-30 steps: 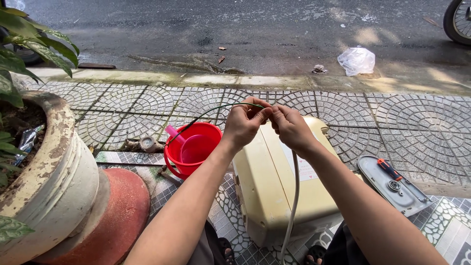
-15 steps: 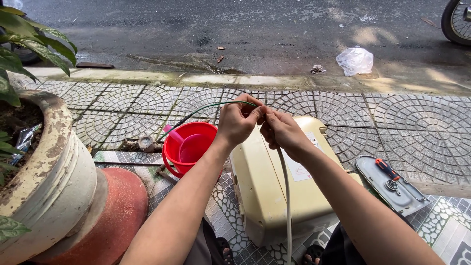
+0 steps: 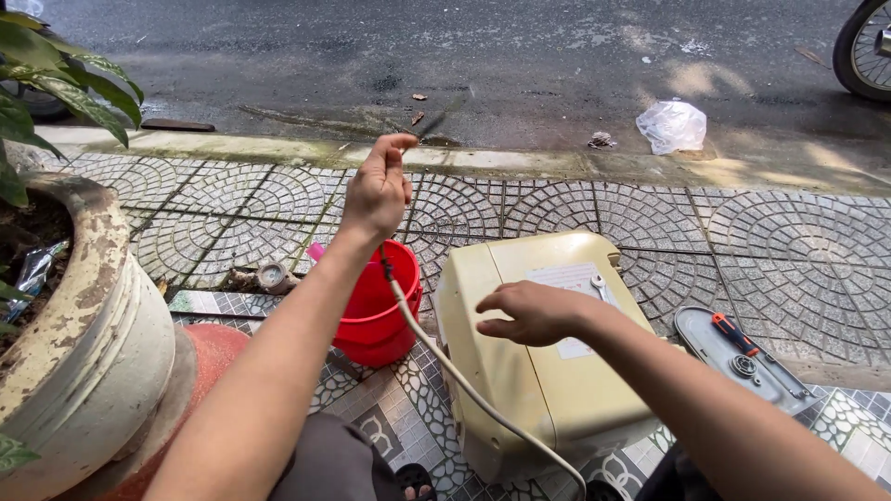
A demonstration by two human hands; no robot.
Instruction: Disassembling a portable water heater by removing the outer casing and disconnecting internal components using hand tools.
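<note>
My left hand (image 3: pixel 379 190) is raised above the red bucket (image 3: pixel 371 327), fingers closed, with a pale cord (image 3: pixel 445 366) running from under its wrist down toward me. The cord's dark end shows just below that hand. A cream boxy appliance (image 3: pixel 548 390) lies on the patterned paving in front of me. My right hand (image 3: pixel 534 314) hovers just over the appliance's top face, fingers loosely spread, holding nothing. A small wrench (image 3: pixel 600 289) rests on the appliance beside that hand.
A large weathered plant pot (image 3: pixel 83 343) on a red base (image 3: pixel 209 348) stands at my left. A grey cover plate (image 3: pixel 742 357) with a red-handled screwdriver (image 3: pixel 733 332) lies at the right. A plastic bag (image 3: pixel 670 125) sits by the curb, a wheel (image 3: pixel 863 46) at the far right.
My hands, together on the cord above the appliance, have parted. The left hand rose up and to the left with the cord; the right let go and dropped over the appliance.
</note>
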